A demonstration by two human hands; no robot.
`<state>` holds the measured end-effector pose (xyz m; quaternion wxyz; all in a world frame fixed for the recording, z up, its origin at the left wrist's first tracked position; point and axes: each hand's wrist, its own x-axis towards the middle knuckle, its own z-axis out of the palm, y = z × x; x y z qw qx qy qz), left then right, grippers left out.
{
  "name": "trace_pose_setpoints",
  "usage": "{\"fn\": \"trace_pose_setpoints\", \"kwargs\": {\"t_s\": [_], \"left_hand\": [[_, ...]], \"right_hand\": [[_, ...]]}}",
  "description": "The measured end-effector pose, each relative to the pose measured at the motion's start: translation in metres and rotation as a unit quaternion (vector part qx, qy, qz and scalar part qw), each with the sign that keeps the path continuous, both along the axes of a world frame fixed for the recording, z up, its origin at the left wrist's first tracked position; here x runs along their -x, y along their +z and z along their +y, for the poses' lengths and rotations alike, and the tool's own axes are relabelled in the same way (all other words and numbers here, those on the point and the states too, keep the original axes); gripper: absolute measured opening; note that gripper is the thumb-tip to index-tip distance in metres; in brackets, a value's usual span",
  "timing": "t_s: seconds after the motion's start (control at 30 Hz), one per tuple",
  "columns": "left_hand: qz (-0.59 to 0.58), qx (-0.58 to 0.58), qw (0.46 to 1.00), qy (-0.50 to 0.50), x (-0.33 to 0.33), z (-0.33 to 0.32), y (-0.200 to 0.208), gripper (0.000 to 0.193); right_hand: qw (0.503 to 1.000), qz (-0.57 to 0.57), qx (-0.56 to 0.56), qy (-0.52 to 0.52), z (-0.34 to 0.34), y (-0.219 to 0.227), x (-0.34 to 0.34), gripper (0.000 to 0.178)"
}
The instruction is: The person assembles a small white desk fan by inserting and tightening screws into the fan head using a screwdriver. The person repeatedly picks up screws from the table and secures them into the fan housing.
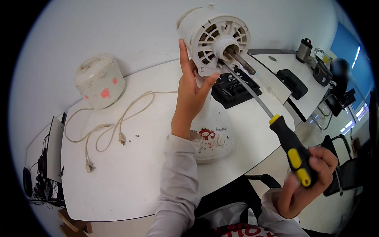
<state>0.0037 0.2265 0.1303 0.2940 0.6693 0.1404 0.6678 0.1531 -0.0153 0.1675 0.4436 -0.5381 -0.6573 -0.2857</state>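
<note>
A white electric fan's motor housing (pixel 215 43) stands high on its neck, its slotted front and bare metal shaft (pixel 246 65) exposed. My left hand (pixel 191 83) grips it from the lower left, thumb under the front edge and fingers up along the side. In my right hand (pixel 312 181) is a long screwdriver (pixel 282 132) with a black and yellow handle. Its blade slants up to the housing front just below the shaft collar; the exact contact of the tip is hard to make out. The white fan base (pixel 221 148), with a red cartoon print, rests on the table beneath.
A rice cooker (pixel 100 81) with pink flowers stands at the table's back left, cords (pixel 118 126) looping beside it. Behind the fan lies an open black tool case (pixel 237 89). On another table are a black case (pixel 292 83) and a steel flask (pixel 304 50). Chairs (pixel 343 166) stand right.
</note>
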Motion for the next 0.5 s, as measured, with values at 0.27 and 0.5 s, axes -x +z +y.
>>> {"fn": "trace_pose_setpoints", "kwargs": {"t_s": [0.27,0.5], "left_hand": [[-0.008,-0.008,1.0,-0.002,-0.002,0.002,0.001,0.091],[-0.011,0.0,1.0,0.001,0.003,-0.001,-0.002,0.091]], "right_hand": [[0.98,0.162,0.108,0.026,-0.002,0.005,-0.002,0.041],[0.992,0.098,0.084,-0.006,-0.001,-0.002,0.001,0.046]]}}
